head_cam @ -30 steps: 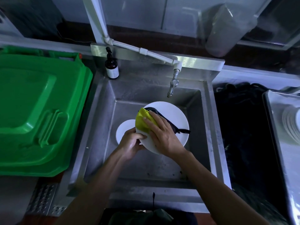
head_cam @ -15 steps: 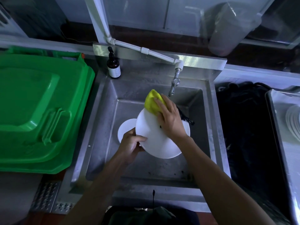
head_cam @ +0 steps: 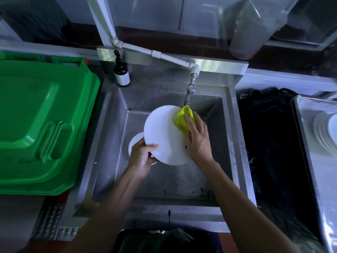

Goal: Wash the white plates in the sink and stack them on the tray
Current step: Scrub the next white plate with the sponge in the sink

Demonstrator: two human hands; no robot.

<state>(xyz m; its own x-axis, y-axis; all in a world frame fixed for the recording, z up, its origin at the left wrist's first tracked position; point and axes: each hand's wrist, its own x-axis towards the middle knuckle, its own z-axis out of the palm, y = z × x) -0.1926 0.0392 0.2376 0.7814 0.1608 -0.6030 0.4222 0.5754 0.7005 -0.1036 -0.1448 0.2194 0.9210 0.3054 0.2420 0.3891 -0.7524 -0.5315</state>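
Second plate [head_cam: 135, 143] in sink mostly hidden under held plate [head_cam: 162, 136] and left hand [head_cam: 141, 157]. Sponge [head_cam: 183, 118] partly covered by right hand [head_cam: 198, 141]. Plate stack [head_cam: 326, 133] and tray [head_cam: 310, 161] cut off at right edge. Bin [head_cam: 36, 125] cut off at left. Bottle [head_cam: 121, 73] label too small to read.

Green bin lid [head_cam: 42, 125] at left, brown pump bottle [head_cam: 121, 73], dim light

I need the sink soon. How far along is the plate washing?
Done: a stack of plates lies on the tray. In hand: the left hand holds a plate while the right hand presses a sponge to it. Left: another plate waits underneath.
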